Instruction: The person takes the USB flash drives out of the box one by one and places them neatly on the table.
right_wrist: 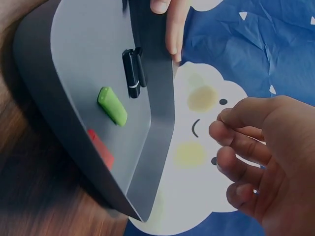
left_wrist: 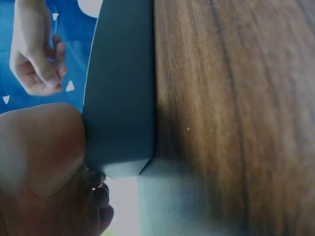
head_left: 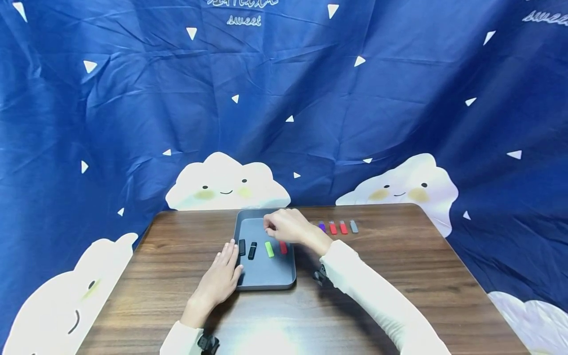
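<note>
Left of centre in the head view, the left hand (head_left: 222, 278) lies flat with straight fingers against the left rim of the gray tray (head_left: 266, 276). In the tray, from left to right, sit two black sticks (head_left: 247, 249), a green stick (head_left: 269, 249) and a red stick (head_left: 283, 247). Above them the right hand (head_left: 286, 226) hovers, fingers loosely curled, holding nothing visible. At centre right, four small sticks (head_left: 338, 227) lie on the wooden table (head_left: 399, 266).
</note>
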`<move>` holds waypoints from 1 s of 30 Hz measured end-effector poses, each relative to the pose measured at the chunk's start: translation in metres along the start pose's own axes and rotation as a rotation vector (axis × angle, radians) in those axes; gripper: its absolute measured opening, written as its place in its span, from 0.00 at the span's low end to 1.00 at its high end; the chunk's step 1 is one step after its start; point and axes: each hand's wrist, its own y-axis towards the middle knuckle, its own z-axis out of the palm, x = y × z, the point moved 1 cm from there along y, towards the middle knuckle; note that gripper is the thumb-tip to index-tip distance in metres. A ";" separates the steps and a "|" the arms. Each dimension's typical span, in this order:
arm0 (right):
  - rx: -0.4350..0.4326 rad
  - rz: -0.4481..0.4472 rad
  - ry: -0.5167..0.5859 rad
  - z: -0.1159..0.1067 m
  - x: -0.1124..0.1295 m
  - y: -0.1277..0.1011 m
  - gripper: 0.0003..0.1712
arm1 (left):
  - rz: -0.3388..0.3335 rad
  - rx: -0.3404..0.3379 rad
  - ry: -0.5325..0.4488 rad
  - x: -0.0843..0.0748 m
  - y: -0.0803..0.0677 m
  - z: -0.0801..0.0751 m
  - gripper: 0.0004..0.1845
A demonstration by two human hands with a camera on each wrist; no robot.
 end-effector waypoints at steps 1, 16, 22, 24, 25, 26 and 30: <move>0.000 -0.005 0.003 0.001 0.001 0.001 0.09 | 0.002 -0.002 0.004 0.000 0.000 0.001 0.32; 0.030 -0.034 0.026 0.018 0.017 0.016 0.07 | -0.006 0.010 0.000 0.000 -0.001 -0.001 0.33; 0.041 -0.028 0.059 0.021 0.021 0.022 0.06 | -0.010 0.023 0.004 0.000 0.000 0.000 0.33; 0.045 -0.029 0.063 0.022 0.022 0.024 0.06 | -0.005 0.018 0.004 0.000 0.000 0.000 0.33; 0.047 -0.030 0.063 0.023 0.022 0.025 0.06 | -0.004 0.016 0.004 0.000 0.000 0.000 0.33; 0.048 -0.032 0.062 0.024 0.022 0.026 0.06 | -0.005 0.017 0.005 0.000 0.000 0.000 0.33; 0.050 -0.034 0.069 0.028 0.024 0.030 0.05 | -0.016 0.029 0.003 0.000 0.000 0.000 0.33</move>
